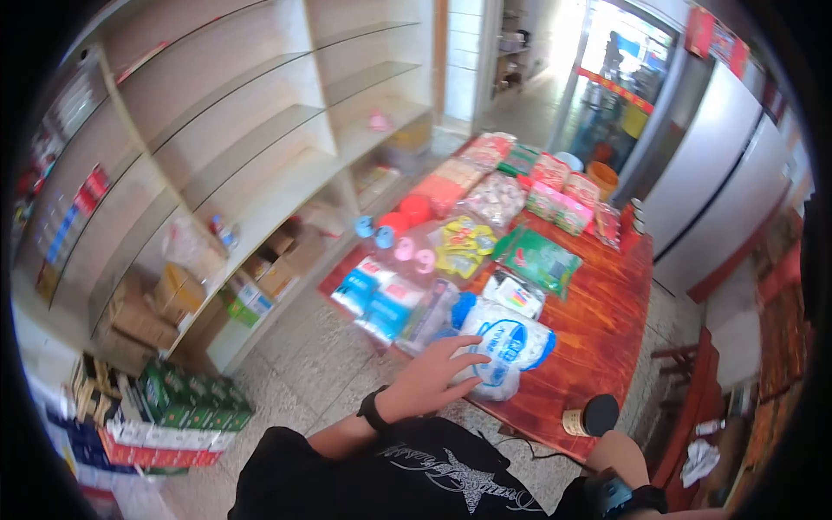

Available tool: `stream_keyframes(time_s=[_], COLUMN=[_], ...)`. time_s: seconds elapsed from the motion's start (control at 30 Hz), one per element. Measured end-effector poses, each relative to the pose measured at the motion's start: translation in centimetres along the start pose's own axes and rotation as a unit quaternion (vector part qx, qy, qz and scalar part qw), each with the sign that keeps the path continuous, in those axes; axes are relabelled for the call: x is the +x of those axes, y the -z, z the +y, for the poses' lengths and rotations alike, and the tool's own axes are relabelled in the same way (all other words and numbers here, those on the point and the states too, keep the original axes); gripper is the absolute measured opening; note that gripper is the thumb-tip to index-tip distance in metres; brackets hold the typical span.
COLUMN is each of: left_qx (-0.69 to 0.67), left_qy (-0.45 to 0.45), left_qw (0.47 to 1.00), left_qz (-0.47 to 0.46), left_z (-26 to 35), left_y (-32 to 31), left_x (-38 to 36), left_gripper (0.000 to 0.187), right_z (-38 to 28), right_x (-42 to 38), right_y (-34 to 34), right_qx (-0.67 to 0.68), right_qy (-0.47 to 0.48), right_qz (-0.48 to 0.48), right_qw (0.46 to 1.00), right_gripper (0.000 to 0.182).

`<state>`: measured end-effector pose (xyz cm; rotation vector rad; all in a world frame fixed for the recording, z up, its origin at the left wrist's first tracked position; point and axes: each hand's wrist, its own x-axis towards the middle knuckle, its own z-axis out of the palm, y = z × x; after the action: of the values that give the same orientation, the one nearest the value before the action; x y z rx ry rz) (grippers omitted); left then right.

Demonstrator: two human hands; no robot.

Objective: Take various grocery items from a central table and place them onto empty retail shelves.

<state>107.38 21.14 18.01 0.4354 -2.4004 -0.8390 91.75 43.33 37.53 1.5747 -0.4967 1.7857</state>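
My left hand [444,374] reaches over the table's near edge with its fingers spread. Its fingertips rest at the side of a white plastic package with blue print [510,347]. My right hand [620,452] is at the near right corner, right beside a jar with a black lid [600,416] and a pale label. The fingers of that hand are hidden from this view. Just beyond the white package lies a white packet with coloured print [515,295]. Blue-and-white packs [381,303] sit to the left, near a green bag [542,262].
The reddish wooden table [598,334] also bears yellow packets [466,245], pink-capped bottles [406,251] and red packages [550,169] toward the back. Shelving [260,186] lines the left wall above stacked cartons [186,394]. A wooden bench [693,399] stands at the right.
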Motion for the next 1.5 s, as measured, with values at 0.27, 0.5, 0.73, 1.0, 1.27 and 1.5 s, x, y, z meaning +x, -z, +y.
stream_keyframes(time_s=[0.27, 0.5, 0.73, 1.0, 1.27, 1.5], left_qx=[0.027, 0.037, 0.090, 0.083, 0.133, 0.183], left_qy=[0.151, 0.278, 0.327, 0.366, 0.406, 0.424], left_qw=[0.984, 0.947, 0.904, 0.870, 0.823, 0.786], left_qz=[0.092, 0.158, 0.259, 0.319, 0.374, 0.412], left_z=[5.7, 11.3, 14.7, 15.4, 14.6, 14.8], left_y=[-2.5, -4.6, -5.4, -2.9, 4.3, 11.0], left_x=[-7.5, -14.5, -18.7, -23.9, -33.9, -41.5], left_gripper=[0.036, 0.034, 0.034, 0.034, 0.035, 0.034], right_z=[2.4, 1.3, -1.1, -5.1, -11.7, -17.3], right_x=[0.1, 0.4, 0.4, 0.3, 0.4, 0.7], right_y=[0.2, 0.7, -1.3, -7.2, -16.8, -24.5], right_qx=[0.191, 0.300, 0.395, 0.471, 0.523, 0.552], right_qy=[-0.035, -0.057, -0.071, -0.073, -0.077, -0.088], right_qz=[0.025, 0.038, 0.050, 0.063, 0.085, 0.107], right_qw=[0.981, 0.951, 0.915, 0.877, 0.844, 0.822], right_gripper=[0.042, 0.041, 0.039, 0.038, 0.036, 0.035])
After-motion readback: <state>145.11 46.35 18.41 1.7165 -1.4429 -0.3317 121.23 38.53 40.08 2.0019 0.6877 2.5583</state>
